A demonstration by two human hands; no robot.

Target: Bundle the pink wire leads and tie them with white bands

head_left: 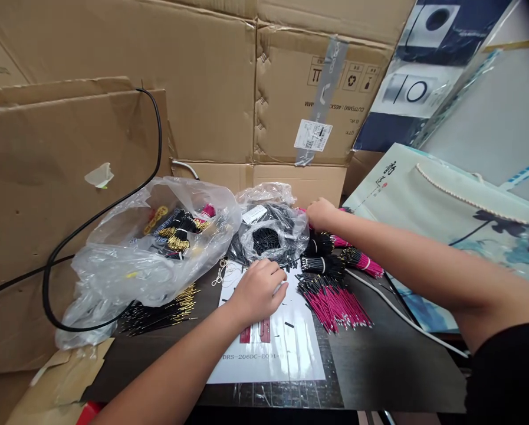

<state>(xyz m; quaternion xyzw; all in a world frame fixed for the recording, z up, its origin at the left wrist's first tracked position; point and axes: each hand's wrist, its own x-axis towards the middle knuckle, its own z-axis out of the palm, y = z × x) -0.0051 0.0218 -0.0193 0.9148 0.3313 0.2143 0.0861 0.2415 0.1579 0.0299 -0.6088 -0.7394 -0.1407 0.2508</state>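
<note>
My left hand (259,290) rests with curled fingers on a white printed sheet (268,354) marked DRS-206DC, among short black pieces. My right hand (321,213) reaches far across and closes at a bundle of pink wires (306,213), just behind a clear bag of black wire (268,230). Nearest below it lie bundled black wires (321,265). A loose pile of pink wires with black ends (335,310) sits right of the sheet. Gold-tipped black wires (158,316) lie to the left, beside a large clear plastic bag (153,254) holding more bundles.
Flattened cardboard boxes (304,100) stand along the back and left of the dark table (388,366). A black cable (100,236) loops over the cardboard, and a white cable (406,319) crosses the table's right side. A printed paper bag (463,236) leans at right.
</note>
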